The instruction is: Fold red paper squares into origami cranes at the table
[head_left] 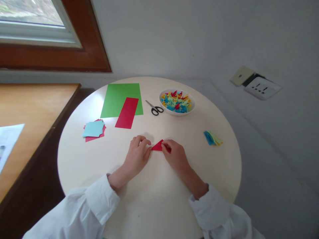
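Note:
A small piece of red paper [157, 146], folded to a triangle, lies low at the middle of the white round table between my two hands. My right hand [175, 154] pinches its right end between thumb and fingertips, which hide that part. At the left corner of the triangle is my left hand [137, 152], thumb tip against the paper and the other fingers curled above. Farther back, a red paper strip [127, 113] overlaps a green paper sheet [122, 94]. Black-handled scissors [155, 108] lie to the right of them.
A white bowl [176, 113] of colourful folded paper pieces stands at the back right. On the right lie folded blue and yellow papers [212, 138]; on the left, a stack of light-blue and red paper squares [94, 128]. A wooden table [37, 103] adjoins at left.

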Demonstrator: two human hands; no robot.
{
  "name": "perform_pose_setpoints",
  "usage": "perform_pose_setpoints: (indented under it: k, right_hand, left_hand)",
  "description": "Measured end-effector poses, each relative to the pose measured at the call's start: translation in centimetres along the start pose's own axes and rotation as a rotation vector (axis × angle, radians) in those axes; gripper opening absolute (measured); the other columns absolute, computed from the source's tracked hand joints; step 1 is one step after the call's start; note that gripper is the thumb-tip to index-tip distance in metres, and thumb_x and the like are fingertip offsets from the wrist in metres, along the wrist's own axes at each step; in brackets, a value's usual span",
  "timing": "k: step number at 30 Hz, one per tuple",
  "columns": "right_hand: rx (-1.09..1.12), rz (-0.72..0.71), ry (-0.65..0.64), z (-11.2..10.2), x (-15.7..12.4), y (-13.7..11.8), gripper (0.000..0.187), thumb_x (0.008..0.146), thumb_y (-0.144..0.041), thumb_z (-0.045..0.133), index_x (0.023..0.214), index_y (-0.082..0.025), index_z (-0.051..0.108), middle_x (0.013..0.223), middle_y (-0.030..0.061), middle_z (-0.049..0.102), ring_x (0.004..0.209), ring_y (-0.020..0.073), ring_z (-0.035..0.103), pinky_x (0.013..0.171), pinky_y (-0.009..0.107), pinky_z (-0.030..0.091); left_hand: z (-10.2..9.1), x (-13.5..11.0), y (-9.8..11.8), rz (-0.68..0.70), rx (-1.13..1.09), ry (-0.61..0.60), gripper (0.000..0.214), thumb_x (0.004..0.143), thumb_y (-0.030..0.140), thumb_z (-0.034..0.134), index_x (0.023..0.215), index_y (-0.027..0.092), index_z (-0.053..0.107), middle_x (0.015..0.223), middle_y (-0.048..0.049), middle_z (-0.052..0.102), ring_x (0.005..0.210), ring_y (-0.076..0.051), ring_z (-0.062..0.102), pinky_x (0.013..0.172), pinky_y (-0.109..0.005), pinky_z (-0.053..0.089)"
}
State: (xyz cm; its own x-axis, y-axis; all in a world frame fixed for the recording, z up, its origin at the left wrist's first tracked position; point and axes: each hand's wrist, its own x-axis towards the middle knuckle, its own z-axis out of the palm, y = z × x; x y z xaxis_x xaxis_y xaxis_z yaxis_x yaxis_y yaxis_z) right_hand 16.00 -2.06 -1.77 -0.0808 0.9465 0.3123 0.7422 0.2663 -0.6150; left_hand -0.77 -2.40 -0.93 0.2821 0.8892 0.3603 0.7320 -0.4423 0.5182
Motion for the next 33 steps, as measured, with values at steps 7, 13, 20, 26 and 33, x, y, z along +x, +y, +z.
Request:
perform_pose_setpoints:
  k: [7,13,20,26,33]
  right_hand:
    - [-0.010,0.014,-0.034,-0.4,0.1,-0.5,0.015,0.079,-0.015,0.047,0.072,-0.019,0.060,0.074,0.0047,0.067,0.066,0.0165,0.060,0.064,0.028,0.046]
    - [0.001,-0.007,-0.035,-0.4,0.2,-0.4,0.016,0.079,-0.014,0.046,0.073,-0.020,0.060,0.076,0.0042,0.067,0.070,0.0164,0.061,0.067,0.028,0.047]
    - [0.002,-0.002,-0.025,-0.4,0.1,-0.3,0.015,0.079,-0.015,0.047,0.075,-0.020,0.060,0.078,0.0042,0.068,0.072,0.0166,0.062,0.068,0.028,0.047]
    - [-0.011,0.009,-0.024,-0.3,0.1,-0.3,0.015,0.079,-0.016,0.047,0.075,-0.020,0.061,0.077,0.0041,0.068,0.071,0.0164,0.061,0.067,0.028,0.047]
    - [-0.012,0.002,-0.020,-0.3,0.2,-0.2,0.015,0.080,-0.016,0.048,0.074,-0.020,0.061,0.078,0.0041,0.068,0.072,0.0165,0.062,0.069,0.028,0.048]
  left_hand:
    - [0.5,-2.3,3.1,0.350,0.147,-0.114,0.032,0.088,0.014,0.035,0.116,0.010,0.050,0.118,-0.0165,0.058,0.116,-0.025,0.050,0.098,-0.045,0.039]
    - [0.8,-3.2,3.5,0.329,0.305,-0.188,0.040,0.090,0.023,0.034,0.126,0.007,0.042,0.131,-0.0204,0.049,0.129,-0.027,0.038,0.106,-0.048,0.030]
    - [0.5,-3.5,3.9,0.335,0.414,-0.233,0.041,0.088,0.026,0.038,0.125,0.009,0.044,0.131,-0.0204,0.049,0.127,-0.031,0.040,0.105,-0.049,0.028]
    - [0.6,-3.9,4.2,0.299,0.397,-0.254,0.037,0.088,0.029,0.038,0.119,0.012,0.048,0.131,-0.0215,0.049,0.129,-0.031,0.038,0.105,-0.052,0.025]
    - [0.6,-4.2,4.4,0.282,0.422,-0.252,0.035,0.087,0.031,0.041,0.116,0.014,0.050,0.130,-0.0203,0.050,0.128,-0.032,0.038,0.104,-0.055,0.027]
